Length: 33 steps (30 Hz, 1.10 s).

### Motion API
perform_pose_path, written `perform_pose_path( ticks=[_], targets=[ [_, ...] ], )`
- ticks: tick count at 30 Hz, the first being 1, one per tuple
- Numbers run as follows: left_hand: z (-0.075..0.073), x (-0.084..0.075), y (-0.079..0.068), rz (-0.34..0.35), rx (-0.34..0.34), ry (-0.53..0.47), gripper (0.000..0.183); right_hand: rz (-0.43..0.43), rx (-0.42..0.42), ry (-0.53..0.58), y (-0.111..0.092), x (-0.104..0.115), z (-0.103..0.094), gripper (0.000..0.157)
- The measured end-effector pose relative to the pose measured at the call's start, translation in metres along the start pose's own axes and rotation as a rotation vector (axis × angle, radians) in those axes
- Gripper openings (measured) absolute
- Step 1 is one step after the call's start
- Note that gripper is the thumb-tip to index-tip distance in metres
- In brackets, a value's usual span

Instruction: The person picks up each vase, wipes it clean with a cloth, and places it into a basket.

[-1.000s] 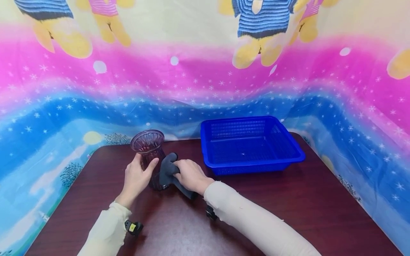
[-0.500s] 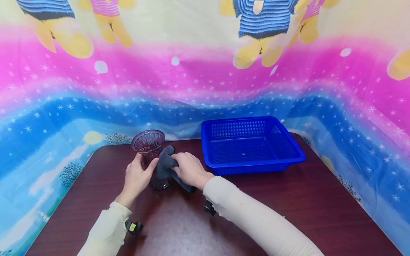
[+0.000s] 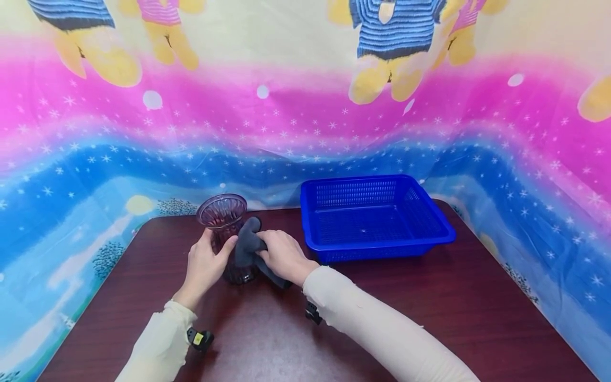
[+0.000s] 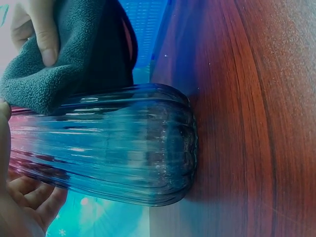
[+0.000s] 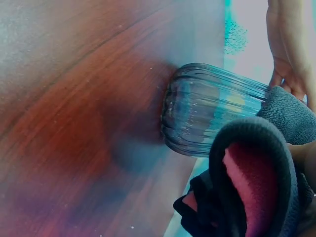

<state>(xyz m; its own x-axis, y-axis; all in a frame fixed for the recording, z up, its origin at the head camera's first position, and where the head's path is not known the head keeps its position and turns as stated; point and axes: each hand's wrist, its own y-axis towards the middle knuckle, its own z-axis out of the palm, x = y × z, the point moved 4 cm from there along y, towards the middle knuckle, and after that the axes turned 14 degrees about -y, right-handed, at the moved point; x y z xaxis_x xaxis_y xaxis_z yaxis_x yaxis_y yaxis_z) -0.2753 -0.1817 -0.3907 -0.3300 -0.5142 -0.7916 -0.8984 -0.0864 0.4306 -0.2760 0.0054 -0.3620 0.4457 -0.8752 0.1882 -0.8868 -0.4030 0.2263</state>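
**Snowflake-printed backdrop [image 3: 305,122] framing a table [image 3: 296,329] where a ribbed vase [image 3: 221,231] and a fleecy cloth [image 3: 245,246] are meeting**

One backdrop is wrapping the far, left and right sides, with one dark wood-grained table standing inside it. One blue perforated plastic basket [image 3: 382,246] is sitting at the far right. One translucent purple vase is standing roughly upright at the far left, its base resting on the tabletop; glass or plastic, I cannot tell. It is looking stiff, smooth and probably slippery, and glass would make it fairly heavy and fragile. The narrower part below the flared rim is seemingly offering the surest hold. One grey cloth, showing pinkish-red inside a fold, is lying against the vase's right side; it is likely light, soft and floppy, best held bunched. Two hands are engaged: the left hand [image 3: 205,265] is gripping the vase just below its flare, while the right hand [image 3: 284,257] is pinching the cloth. Two small black wrist cameras [image 3: 199,339] are sitting on the wrists.
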Motion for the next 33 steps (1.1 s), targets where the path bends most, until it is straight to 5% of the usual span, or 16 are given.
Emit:
perform_pose_path(
  ticks=[33],
  targets=[
    [0.001,0.001,0.000,0.013,-0.020,-0.006,0.048,0.017,0.086,-0.061,-0.017,-0.017,0.056,0.004]
  ],
)
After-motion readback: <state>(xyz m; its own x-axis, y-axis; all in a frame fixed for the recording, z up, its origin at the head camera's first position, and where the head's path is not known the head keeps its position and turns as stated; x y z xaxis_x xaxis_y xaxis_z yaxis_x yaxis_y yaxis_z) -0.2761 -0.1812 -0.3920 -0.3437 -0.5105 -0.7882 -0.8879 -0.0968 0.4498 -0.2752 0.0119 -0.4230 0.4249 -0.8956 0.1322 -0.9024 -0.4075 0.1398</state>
